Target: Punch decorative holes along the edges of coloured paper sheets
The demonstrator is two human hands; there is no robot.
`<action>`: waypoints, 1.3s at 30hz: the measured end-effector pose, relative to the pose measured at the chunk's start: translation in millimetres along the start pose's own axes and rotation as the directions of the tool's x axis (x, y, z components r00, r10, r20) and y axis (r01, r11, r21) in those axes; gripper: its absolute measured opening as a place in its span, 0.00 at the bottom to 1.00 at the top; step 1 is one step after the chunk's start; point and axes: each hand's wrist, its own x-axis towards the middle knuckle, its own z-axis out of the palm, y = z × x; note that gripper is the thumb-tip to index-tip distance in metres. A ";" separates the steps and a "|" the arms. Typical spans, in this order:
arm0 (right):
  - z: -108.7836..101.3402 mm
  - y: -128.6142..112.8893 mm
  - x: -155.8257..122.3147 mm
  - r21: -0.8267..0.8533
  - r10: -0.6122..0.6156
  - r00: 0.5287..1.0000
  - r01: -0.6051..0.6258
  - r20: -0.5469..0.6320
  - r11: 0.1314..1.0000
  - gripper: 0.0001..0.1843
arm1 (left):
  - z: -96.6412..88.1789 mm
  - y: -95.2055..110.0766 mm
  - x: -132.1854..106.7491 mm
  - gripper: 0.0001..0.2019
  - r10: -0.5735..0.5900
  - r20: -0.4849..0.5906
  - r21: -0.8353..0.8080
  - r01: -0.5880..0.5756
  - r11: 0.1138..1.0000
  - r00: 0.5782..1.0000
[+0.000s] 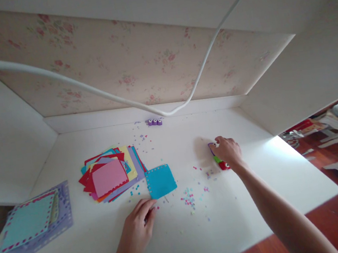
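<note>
A small blue sheet of paper (161,182) with holes punched along its left and top edges lies flat on the white table. My left hand (140,223) rests beside its near-left corner, fingertips at the corner and thumb apart from the fingers. Over to the right, my right hand (228,150) has its thumb and fingers at the far end of a short row of small craft punches. Of these, a green punch (217,159) and a red punch (224,165) show, while the purple one at the far end is partly hidden by the fingers.
Left of the blue sheet lies a stack of coloured papers (110,178). Further left are punched pale blue and lilac sheets (33,221). Several purple punches (155,122) stand by the back wall. Loose confetti (188,197) is scattered about. A white cable (87,85) hangs across the view.
</note>
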 end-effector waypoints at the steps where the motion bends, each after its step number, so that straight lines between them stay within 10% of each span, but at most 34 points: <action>1: -1.4 -3.9 1.5 0.010 -0.040 0.999 0.041 -0.034 0.999 0.22 | -0.5 0.6 0.2 0.10 -0.003 0.007 -0.003 0.003 1.000 1.000; 14: 23.3 -187.5 87.3 0.316 -0.503 0.863 0.468 0.036 0.825 0.27 | 6.9 -2.0 -5.0 0.13 0.132 -0.106 0.183 -0.112 0.977 0.985; 22: 29.0 -195.3 86.9 0.344 -0.493 0.868 0.445 0.061 0.827 0.13 | 21.7 -3.0 -1.6 0.17 0.161 0.012 0.407 -0.152 0.900 0.987; 27: 20.7 -168.3 54.6 0.432 -0.436 0.899 0.380 0.035 0.818 0.15 | 19.9 12.8 13.1 0.18 0.122 0.067 0.319 -0.137 0.938 0.990; 30: 5.1 -148.0 11.5 0.726 -0.477 0.877 0.296 0.051 0.621 0.17 | 7.3 25.9 16.2 0.14 0.032 -0.018 0.046 -0.031 0.998 0.999; 32: -5.4 -136.8 -28.9 0.934 -0.617 0.774 0.102 0.142 0.343 0.19 | -2.9 32.0 14.3 0.12 -0.119 -0.059 -0.164 0.108 0.981 0.991; 36: -8.3 -130.1 -110.2 0.946 -0.776 0.542 -0.214 0.321 0.242 0.23 | -15.2 33.8 8.8 0.19 -0.159 0.009 -0.284 0.154 0.946 0.987; 39: 6.1 -134.8 -146.7 0.932 -0.775 0.547 -0.331 0.316 0.146 0.23 | -15.2 28.6 7.9 0.19 -0.053 0.081 -0.178 0.067 0.982 0.995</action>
